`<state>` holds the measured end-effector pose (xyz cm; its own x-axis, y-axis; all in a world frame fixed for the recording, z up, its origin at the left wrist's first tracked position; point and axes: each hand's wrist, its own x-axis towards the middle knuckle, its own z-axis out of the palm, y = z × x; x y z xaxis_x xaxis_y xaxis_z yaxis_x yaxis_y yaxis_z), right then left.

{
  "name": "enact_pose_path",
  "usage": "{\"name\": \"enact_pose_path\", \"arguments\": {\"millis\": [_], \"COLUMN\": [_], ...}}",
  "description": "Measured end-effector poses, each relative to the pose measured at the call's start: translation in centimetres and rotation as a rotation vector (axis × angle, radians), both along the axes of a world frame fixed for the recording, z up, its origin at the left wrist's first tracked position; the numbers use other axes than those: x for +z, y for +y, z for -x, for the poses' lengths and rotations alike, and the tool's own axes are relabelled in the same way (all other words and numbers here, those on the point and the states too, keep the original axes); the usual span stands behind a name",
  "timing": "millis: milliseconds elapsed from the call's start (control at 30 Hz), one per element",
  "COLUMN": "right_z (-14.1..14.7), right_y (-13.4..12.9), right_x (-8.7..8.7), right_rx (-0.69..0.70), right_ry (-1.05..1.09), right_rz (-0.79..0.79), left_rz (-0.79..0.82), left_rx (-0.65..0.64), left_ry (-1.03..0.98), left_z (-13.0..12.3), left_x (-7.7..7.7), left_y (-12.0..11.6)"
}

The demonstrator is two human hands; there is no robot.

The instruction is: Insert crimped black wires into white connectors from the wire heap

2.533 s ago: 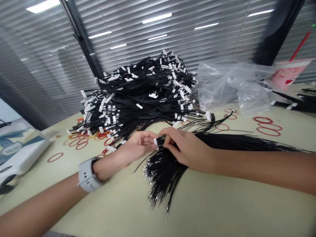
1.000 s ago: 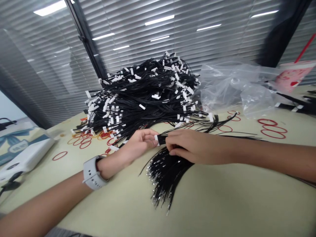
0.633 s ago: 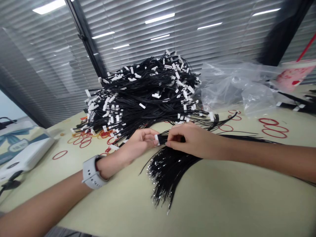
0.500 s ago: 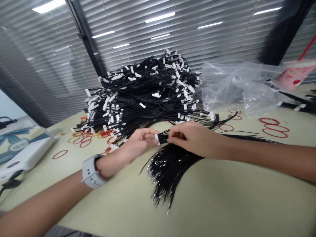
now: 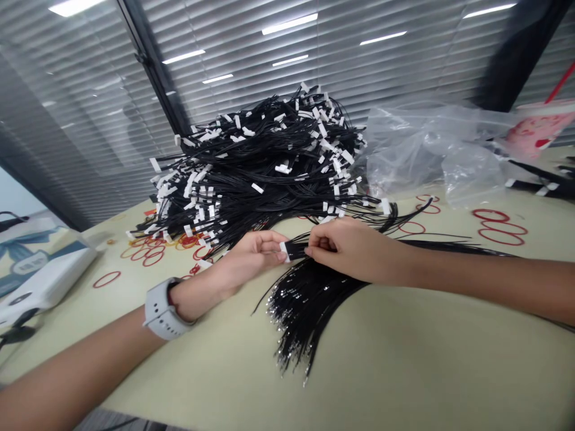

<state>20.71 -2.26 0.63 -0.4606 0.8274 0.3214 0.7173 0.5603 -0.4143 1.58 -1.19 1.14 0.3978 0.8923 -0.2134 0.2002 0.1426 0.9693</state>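
Between the fingers and thumb of my left hand point(image 5: 251, 257) is a white plastic connector point(image 5: 284, 251). Black wires point(image 5: 296, 249) run from the connector's right side to my right hand point(image 5: 339, 242), whose fingers are pinched on them close to the connector. How many wires the right fingers grip is hidden. Just below both hands lies a fanned bundle of loose black wires point(image 5: 318, 305), with shiny metal crimped ends pointing left and toward me. A grey watch band point(image 5: 166, 308) is on my left wrist.
Behind my hands rises a big pile of black cables point(image 5: 269, 173) with white connectors. Red rubber bands point(image 5: 501, 226) lie on both sides of the table point(image 5: 404, 371). Clear plastic bags point(image 5: 417, 149) and a pink cup point(image 5: 536, 131) stand back right; a white box point(image 5: 49, 278) sits left.
Both hands stay at the connector with nearly the same grip. The whole view has shifted slightly; no object has visibly been let go or picked up.
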Motion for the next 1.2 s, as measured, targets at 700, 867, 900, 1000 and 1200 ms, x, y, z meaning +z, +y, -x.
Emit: {"name": "enact_pose_path", "arguments": {"millis": [700,867,900,1000,1200], "right_z": [0.6,0.5,0.4,0.1,0.3], "right_y": [-0.2,0.1,0.2,0.2,-0.5], "right_x": [-1.2,-1.1,-1.0,-0.7,-0.8], "right_rx": [0.095,0.118,0.133,0.115,0.116], "right_ry": [-0.05,-0.036,-0.048,-0.021,0.165], "right_rz": [-0.013,-0.047,-0.064,-0.148,-0.329], "left_rz": [-0.029,-0.023,-0.019,-0.019,-0.032], "left_rx": [-0.031,-0.037,-0.032,-0.036,-0.061], "left_ry": [0.019,-0.048,-0.05,-0.034,-0.041], "left_z": [-0.3,0.2,0.4,0.6,0.5], "left_x": [-0.3,-0.4,-0.4,-0.5,-0.3], "left_y": [0.0,0.6,0.7,0.8,0.5]}}
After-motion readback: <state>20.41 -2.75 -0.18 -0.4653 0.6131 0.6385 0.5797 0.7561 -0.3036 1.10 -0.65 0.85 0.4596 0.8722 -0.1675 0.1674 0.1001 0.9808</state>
